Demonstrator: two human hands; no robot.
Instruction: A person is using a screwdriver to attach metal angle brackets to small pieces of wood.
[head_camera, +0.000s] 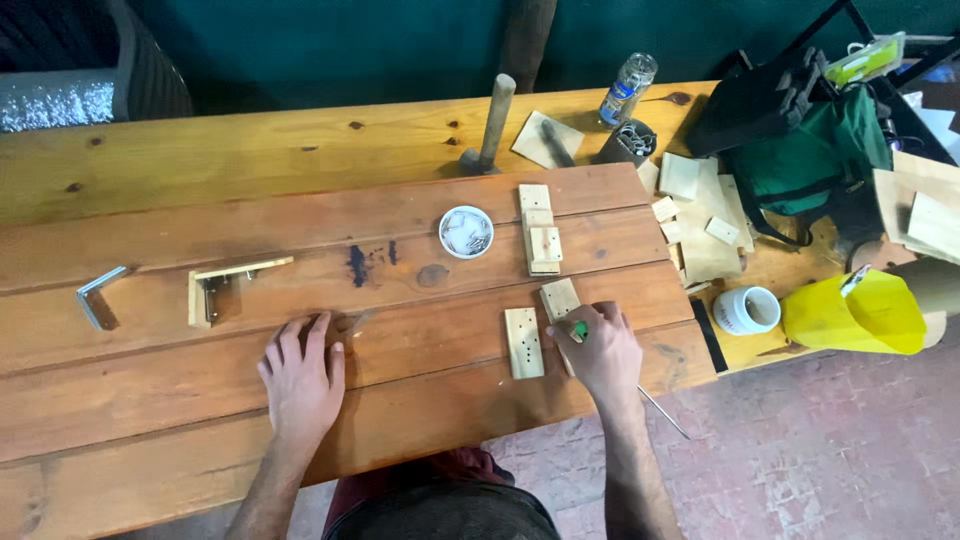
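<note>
Mallet (492, 122), plastic bottle (628, 88), white dish of screws (466, 231), yellow bag (856, 314), metal bracket (98, 297)

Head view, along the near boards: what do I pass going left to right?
Metal bracket → wooden bracket piece → left hand → drilled block → right hand, its grip shut on a green-handled tool → white cup → yellow bag.

green-handled tool (579, 329) | gripped | beside 2 small pale wood blocks (524, 343) | flat, holed
</note>
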